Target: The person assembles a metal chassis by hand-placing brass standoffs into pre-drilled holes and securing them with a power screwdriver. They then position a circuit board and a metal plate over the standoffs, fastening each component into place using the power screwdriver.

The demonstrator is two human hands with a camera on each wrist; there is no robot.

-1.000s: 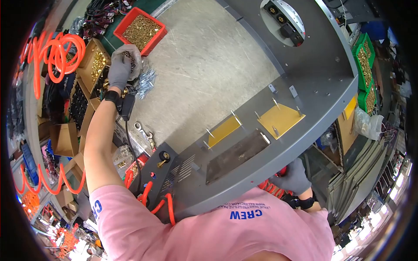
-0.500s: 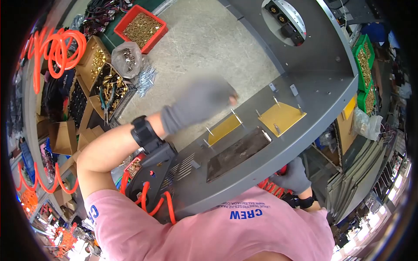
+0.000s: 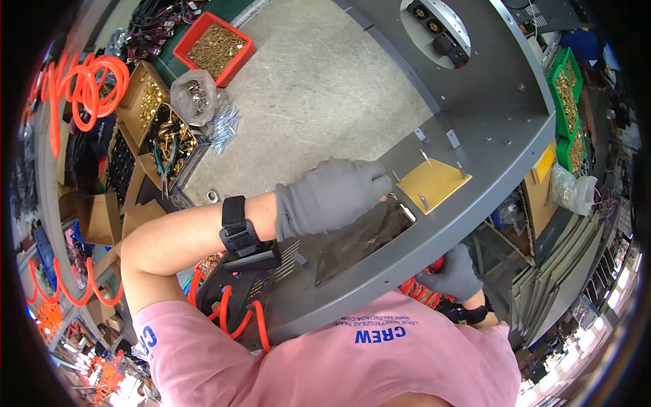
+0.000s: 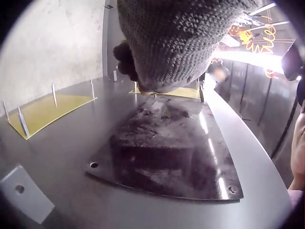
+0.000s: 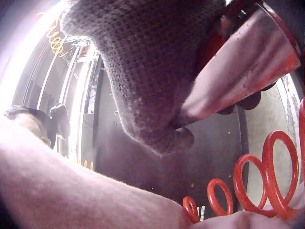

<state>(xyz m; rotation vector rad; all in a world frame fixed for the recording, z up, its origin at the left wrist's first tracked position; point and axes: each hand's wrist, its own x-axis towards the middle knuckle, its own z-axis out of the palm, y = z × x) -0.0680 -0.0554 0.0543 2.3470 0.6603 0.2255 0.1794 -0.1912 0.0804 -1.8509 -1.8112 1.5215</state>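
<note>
My gloved left hand point(image 3: 339, 193), fingers bent, is low over the far end of a dark plate point(image 3: 363, 247) on the grey metal panel point(image 3: 502, 163). In the left wrist view the left hand point(image 4: 181, 43) hides part of that end of the dark plate point(image 4: 157, 164); whether a small part is between the fingertips cannot be told. Beyond the panel's near edge, my gloved right hand point(image 3: 458, 275) grips a tool. The right wrist view shows this hand point(image 5: 152, 71) curled round the shiny, red-edged tool point(image 5: 238, 67), with red coiled hose point(image 5: 281, 176) below.
A yellow plate point(image 3: 434, 184) with upright metal posts lies beside the dark plate. At the upper left are a red bin point(image 3: 245, 55) of fasteners, a plastic bag point(image 3: 183, 102) of small parts and silver screws point(image 3: 224, 129). Green bins point(image 3: 561, 119) stand at the right.
My left hand has moved from the plastic bag, across the floor side of the panel, to the dark plate, and now covers the second yellow plate. The right hand has barely moved.
</note>
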